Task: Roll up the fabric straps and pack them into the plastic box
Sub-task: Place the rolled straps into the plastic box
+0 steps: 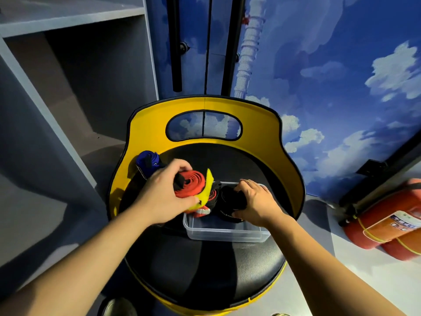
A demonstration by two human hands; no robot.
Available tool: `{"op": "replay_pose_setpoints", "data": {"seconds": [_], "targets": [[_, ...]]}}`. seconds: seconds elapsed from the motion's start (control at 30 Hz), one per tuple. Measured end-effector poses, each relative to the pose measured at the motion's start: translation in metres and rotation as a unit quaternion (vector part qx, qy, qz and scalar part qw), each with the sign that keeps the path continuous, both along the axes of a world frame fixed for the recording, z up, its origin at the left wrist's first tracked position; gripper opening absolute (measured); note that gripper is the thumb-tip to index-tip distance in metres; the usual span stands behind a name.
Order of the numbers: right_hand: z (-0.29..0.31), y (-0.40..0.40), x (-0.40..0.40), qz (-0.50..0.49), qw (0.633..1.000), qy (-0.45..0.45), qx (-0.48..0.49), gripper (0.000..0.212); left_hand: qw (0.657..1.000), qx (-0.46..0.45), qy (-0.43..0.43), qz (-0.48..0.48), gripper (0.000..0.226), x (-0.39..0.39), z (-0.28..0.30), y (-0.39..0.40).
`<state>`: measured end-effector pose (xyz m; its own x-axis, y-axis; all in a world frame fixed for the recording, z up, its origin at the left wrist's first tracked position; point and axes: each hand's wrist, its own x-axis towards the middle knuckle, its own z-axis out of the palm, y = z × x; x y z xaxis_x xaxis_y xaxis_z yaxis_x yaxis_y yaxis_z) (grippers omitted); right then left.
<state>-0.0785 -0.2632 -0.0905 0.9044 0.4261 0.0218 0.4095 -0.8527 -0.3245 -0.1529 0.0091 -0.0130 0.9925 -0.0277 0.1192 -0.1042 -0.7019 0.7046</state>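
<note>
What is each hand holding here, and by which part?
Left hand grips the rolled red fabric strap around its coiled outside. Right hand grips the rolled black fabric strap over its top, inside the clear plastic box.

Left hand (163,197) grips with curled fingers; right hand (255,202) seemingly clasps, both forearms extended.

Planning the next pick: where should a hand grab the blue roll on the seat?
Pinch the blue roll across its curved sides, coming from above. It sits by the yellow backrest, so a rear approach looks blocked, and squeezing the windings should keep it rolled.
</note>
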Motion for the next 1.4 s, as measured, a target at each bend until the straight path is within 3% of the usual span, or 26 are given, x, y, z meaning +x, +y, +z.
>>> {"op": "replay_pose_setpoints", "data": {"seconds": [0.27,0.43,0.63,0.8,0.9,1.0,1.3,1.4], "targets": [[0.003,0.003,-0.002,-0.010,1.000,0.014,0.007,0.073,0.997,0.018,0.025,-0.069,0.062,-0.004,-0.024,-0.042],[0.006,0.005,-0.004,-0.017,1.000,0.021,-0.005,0.080,0.997,-0.018,0.005,-0.072,0.063,0.004,-0.025,-0.047],[0.003,0.003,-0.004,-0.021,0.999,0.033,0.012,0.079,0.991,-0.078,0.026,-0.102,0.068,0.004,-0.024,-0.056],[-0.003,0.000,-0.002,-0.007,0.999,0.013,0.039,0.094,0.976,-0.195,0.090,-0.041,0.063,0.012,-0.029,-0.053],[-0.003,0.000,-0.002,-0.010,0.999,0.008,0.038,0.085,0.959,-0.253,0.126,-0.008,0.059,0.015,-0.030,-0.049],[-0.001,0.002,-0.002,-0.015,1.000,0.009,0.021,0.070,0.958,-0.247,0.143,-0.003,0.056,0.013,-0.031,-0.046],[0.002,0.004,-0.005,-0.017,1.000,0.024,0.009,0.080,0.962,-0.230,0.133,-0.060,0.065,0.012,-0.031,-0.039],[0.004,0.005,-0.006,-0.014,1.000,0.023,0.008,0.081,0.977,-0.157,0.097,-0.105,0.068,0.011,-0.034,-0.035]]}}
